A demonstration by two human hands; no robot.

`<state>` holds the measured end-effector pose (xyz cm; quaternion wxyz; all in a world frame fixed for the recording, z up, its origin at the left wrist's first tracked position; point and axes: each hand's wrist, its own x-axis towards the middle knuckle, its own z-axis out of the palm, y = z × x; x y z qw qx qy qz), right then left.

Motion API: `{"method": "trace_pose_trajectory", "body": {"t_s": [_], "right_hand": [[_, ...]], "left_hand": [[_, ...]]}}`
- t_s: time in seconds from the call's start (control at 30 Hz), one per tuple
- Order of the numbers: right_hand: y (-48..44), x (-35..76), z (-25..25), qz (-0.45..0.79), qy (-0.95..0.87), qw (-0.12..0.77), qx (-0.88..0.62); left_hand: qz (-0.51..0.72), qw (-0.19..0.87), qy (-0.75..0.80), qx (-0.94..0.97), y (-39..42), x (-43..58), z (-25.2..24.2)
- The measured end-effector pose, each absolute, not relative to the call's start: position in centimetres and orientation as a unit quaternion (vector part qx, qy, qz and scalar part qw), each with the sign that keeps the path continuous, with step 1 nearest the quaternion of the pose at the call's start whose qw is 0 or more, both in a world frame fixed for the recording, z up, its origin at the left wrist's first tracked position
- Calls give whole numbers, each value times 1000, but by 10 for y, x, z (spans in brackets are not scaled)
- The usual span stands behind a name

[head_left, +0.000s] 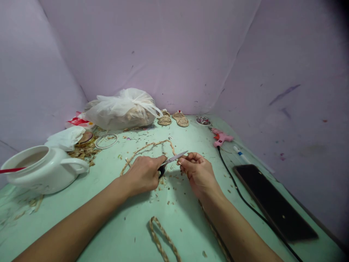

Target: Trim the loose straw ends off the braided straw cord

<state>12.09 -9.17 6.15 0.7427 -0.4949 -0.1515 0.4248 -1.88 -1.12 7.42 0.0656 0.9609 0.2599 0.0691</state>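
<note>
The left hand [144, 171] grips scissors [177, 157]; the right hand [200, 171] pinches what looks like braided cord [153, 143], which arcs on the far side. For clean snipping, best keep right fingertips clear of the blades.

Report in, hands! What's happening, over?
Left hand gripping scissors. Right hand pinching braided cord beside them. Phone off right, not blocking hands.

The head camera is peering forward and down, close over the hands [144, 171] and table [125, 233], facing the wall [169, 54].
</note>
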Motion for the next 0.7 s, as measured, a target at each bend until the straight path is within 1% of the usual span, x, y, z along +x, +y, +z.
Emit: {"method": "trace_pose_trajectory", "body": {"t_s": [0.1, 0.2, 0.3, 0.4, 0.5, 0.57, 0.63, 0.7], "right_hand": [[-91, 122, 63, 434, -123, 742, -496], [-90, 122, 63, 454, -100, 741, -484], [-90, 121, 61, 480, -98, 735, -469], [-91, 118, 57, 506, -111, 725, -454], [-92, 113, 54, 541, -129, 712, -429], [-93, 108, 53, 558, -139, 704, -417], [-94, 104, 53, 568, -145, 695, -416], [-94, 101, 53, 582, -146, 677, -426]], "left_hand": [[157, 157, 276, 935, -5, -19, 75], [251, 322, 323, 854, 2, -19, 77], [270, 510, 368, 729, 4, -15, 80], [255, 627, 404, 615, 1, -10, 78], [265, 712, 411, 505, -1, -5, 71], [291, 750, 405, 434, 0, -3, 65], [323, 766, 397, 390, 3, -2, 61], [360, 752, 390, 391, 7, -2, 60]]}}
